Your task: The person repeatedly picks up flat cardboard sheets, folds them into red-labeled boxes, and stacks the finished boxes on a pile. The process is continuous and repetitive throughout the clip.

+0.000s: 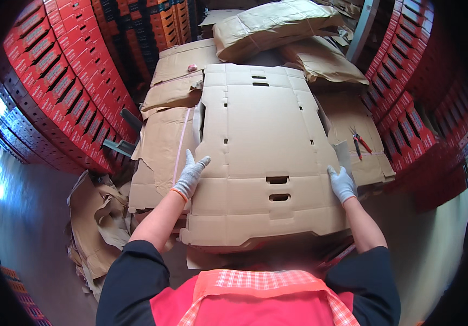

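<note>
A large flat cardboard box blank point(269, 141), plain brown on its upper face with creases and cut handle slots, lies in front of me. It seems to top a stack, with red showing under its near edge. My left hand point(189, 176), in a white glove with an orange cuff, grips its left side, thumb on the top face. On the opposite side my right hand point(342, 183), gloved too, holds the right edge near a raised flap point(342, 156). Some fingers of both hands are hidden behind the edges.
Paper-wrapped bundles point(277, 26) lie beyond the blank. Red-handled pliers point(360, 145) rest on cardboard at the right, a tape roll point(192, 68) at the far left. Red crates point(63, 81) and more red boxes point(399, 54) rise on both sides. Crumpled brown paper point(101, 217) lies lower left.
</note>
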`<state>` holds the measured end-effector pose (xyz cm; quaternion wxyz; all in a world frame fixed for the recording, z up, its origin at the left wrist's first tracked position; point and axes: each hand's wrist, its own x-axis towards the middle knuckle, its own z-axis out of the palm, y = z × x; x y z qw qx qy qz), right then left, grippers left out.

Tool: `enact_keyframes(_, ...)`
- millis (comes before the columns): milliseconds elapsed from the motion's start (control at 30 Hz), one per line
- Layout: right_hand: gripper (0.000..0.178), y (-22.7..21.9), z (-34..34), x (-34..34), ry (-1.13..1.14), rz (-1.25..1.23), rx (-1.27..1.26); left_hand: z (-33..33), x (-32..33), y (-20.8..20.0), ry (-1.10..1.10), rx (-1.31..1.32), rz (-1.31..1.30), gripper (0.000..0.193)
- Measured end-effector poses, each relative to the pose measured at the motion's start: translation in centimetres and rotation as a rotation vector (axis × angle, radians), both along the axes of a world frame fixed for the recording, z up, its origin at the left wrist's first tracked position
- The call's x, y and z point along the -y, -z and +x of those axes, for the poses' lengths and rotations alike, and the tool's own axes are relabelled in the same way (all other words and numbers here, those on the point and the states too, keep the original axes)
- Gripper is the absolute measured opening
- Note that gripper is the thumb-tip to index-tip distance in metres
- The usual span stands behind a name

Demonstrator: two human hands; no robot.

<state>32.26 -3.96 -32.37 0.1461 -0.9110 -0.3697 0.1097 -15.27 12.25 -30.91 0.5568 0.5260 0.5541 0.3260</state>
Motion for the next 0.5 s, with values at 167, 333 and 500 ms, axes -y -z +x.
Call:
enact_keyframes(167, 0.092, -0.2, 1.0, -5.1, -0.148, 0.298, -0.139, 1.2, -2.7, 0.2, -0.11, 0.052, -0.105, 0.11)
enact_keyframes(333, 0.095, -1.3, -0.1, -7.6, -0.057, 0.21, -0.14, 2.1, -3.1, 4.0, -0.205, -0.005, 0.104, 0.045)
enact_keyframes(500, 0.088, -3.2, 1.7, -5.0, -0.267, 0.241, -0.257, 0.4, 0.0, 3.3, -0.181, 0.187, 0.088, 0.041)
